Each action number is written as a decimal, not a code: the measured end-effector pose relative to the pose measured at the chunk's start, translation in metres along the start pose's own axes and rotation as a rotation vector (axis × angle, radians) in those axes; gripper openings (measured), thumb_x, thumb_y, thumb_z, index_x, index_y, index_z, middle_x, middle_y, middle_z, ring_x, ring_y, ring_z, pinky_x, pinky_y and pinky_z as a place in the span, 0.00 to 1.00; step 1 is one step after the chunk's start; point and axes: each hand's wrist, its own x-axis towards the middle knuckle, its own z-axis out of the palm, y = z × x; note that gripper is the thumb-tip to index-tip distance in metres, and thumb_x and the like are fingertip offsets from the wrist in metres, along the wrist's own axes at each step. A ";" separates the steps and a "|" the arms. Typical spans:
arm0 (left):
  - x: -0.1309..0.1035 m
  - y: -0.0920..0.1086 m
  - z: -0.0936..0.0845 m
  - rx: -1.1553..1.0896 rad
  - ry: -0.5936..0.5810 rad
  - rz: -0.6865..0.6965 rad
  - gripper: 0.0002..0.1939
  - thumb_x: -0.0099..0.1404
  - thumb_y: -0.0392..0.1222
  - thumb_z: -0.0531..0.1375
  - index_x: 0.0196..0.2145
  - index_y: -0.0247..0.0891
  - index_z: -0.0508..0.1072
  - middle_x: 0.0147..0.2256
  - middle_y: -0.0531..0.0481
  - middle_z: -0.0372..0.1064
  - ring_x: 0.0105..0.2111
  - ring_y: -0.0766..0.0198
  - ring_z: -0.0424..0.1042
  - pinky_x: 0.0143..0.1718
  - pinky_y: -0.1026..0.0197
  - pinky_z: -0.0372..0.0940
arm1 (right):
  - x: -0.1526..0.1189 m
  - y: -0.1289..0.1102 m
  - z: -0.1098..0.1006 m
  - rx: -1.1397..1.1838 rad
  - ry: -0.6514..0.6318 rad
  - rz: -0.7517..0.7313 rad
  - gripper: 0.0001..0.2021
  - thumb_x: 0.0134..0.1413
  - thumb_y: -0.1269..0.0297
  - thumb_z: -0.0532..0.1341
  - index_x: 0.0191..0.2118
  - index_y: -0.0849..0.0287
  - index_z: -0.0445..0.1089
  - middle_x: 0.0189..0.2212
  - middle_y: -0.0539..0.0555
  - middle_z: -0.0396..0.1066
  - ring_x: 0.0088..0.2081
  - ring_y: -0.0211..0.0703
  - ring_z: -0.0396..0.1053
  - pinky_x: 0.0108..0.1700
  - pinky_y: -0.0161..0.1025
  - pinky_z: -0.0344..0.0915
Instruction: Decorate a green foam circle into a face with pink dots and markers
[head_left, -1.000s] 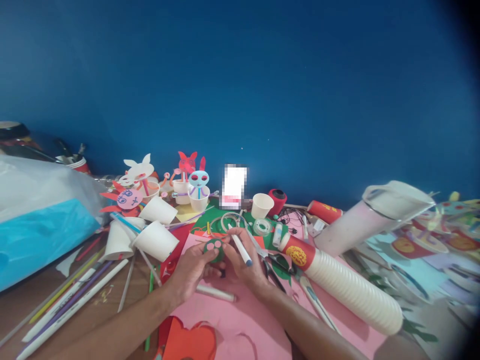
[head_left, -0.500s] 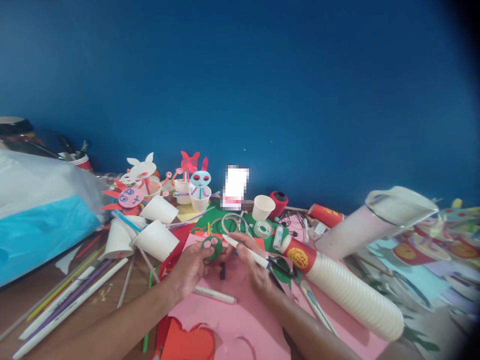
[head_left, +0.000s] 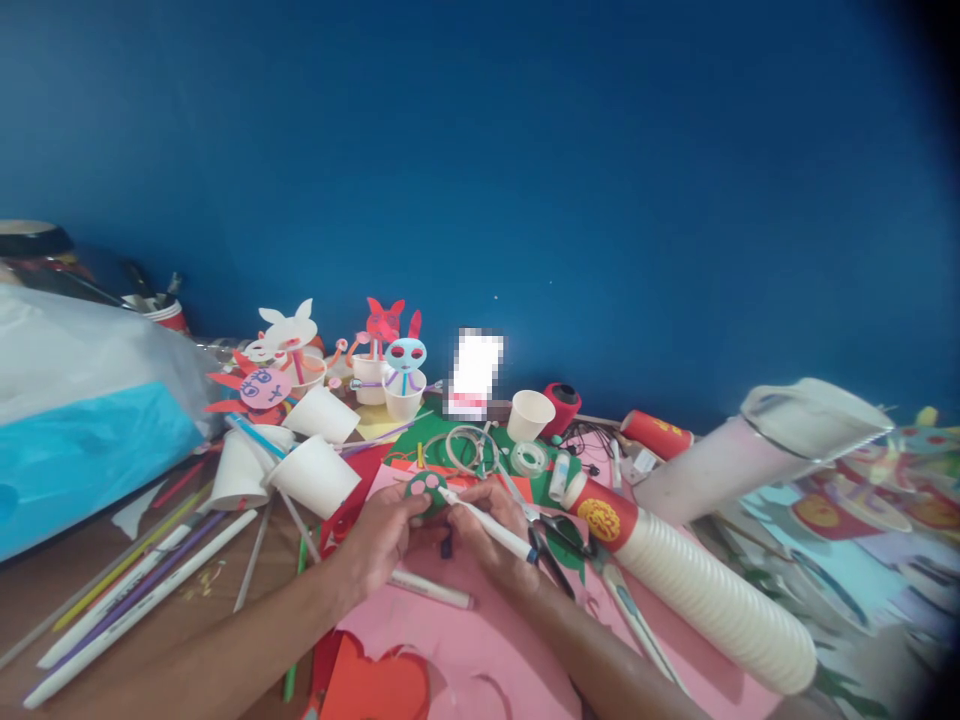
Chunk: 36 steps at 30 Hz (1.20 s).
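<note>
Between the thumb and fingers of my left hand (head_left: 386, 532) is a green paper disc (head_left: 424, 484) with two pink paper spots on it. My right hand (head_left: 491, 535) is closed around a slim white marker (head_left: 495, 529) with a dark blue end. The marker's upper tip meets the right edge of the disc, or comes very close to it. Under my hands lies pink paper (head_left: 495, 640), with another white marker (head_left: 431, 588) resting on it. A small dark piece (head_left: 447, 546) shows between my hands.
Paper-cup animal figures (head_left: 405, 380) stand at the back left, near tipped white cups (head_left: 319, 477). A long stack of cups (head_left: 705, 590), scissors (head_left: 566, 535) and a clear jug (head_left: 750, 440) lie to the right. Several markers and straws (head_left: 142, 600) lie at left.
My right hand has brought the marker left and down, so its tip is now at the green disc. My left hand still holds the disc, with little movement.
</note>
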 end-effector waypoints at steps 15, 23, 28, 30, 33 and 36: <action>0.000 -0.003 -0.001 0.008 -0.029 0.009 0.05 0.52 0.32 0.59 0.30 0.32 0.71 0.25 0.48 0.72 0.26 0.61 0.72 0.29 0.58 0.68 | 0.000 0.008 0.001 -0.082 -0.017 -0.091 0.03 0.47 0.66 0.59 0.31 0.58 0.65 0.26 0.52 0.70 0.26 0.40 0.69 0.28 0.35 0.66; 0.001 -0.005 -0.004 0.007 -0.072 0.029 0.05 0.51 0.35 0.61 0.29 0.33 0.71 0.26 0.47 0.73 0.27 0.60 0.72 0.31 0.59 0.67 | -0.001 0.010 0.002 -0.122 -0.013 -0.095 0.03 0.47 0.66 0.59 0.31 0.57 0.66 0.26 0.52 0.70 0.30 0.41 0.70 0.31 0.36 0.67; 0.002 -0.005 -0.004 -0.001 -0.044 0.041 0.04 0.51 0.32 0.60 0.28 0.32 0.71 0.26 0.46 0.72 0.27 0.61 0.72 0.32 0.59 0.67 | -0.001 0.010 0.003 -0.107 -0.033 -0.072 0.03 0.48 0.66 0.59 0.30 0.57 0.66 0.27 0.53 0.70 0.31 0.42 0.70 0.30 0.37 0.68; 0.002 -0.005 -0.003 -0.003 -0.029 0.038 0.04 0.50 0.31 0.60 0.28 0.32 0.71 0.26 0.47 0.72 0.27 0.61 0.72 0.31 0.59 0.67 | -0.001 0.010 0.003 -0.095 -0.032 -0.062 0.03 0.48 0.66 0.59 0.31 0.57 0.66 0.27 0.53 0.71 0.31 0.43 0.71 0.30 0.36 0.68; 0.001 -0.004 -0.002 0.001 -0.028 0.035 0.04 0.51 0.31 0.59 0.28 0.32 0.72 0.26 0.47 0.72 0.27 0.62 0.72 0.31 0.60 0.67 | -0.001 0.009 0.003 -0.082 -0.038 -0.058 0.03 0.47 0.66 0.59 0.31 0.57 0.66 0.27 0.53 0.71 0.31 0.43 0.70 0.29 0.36 0.67; 0.000 -0.004 -0.001 0.001 -0.048 0.045 0.04 0.51 0.32 0.60 0.28 0.32 0.73 0.26 0.48 0.73 0.27 0.63 0.72 0.32 0.63 0.67 | -0.001 0.008 0.003 -0.099 -0.034 -0.070 0.02 0.47 0.66 0.58 0.30 0.57 0.66 0.25 0.52 0.70 0.29 0.42 0.70 0.29 0.36 0.67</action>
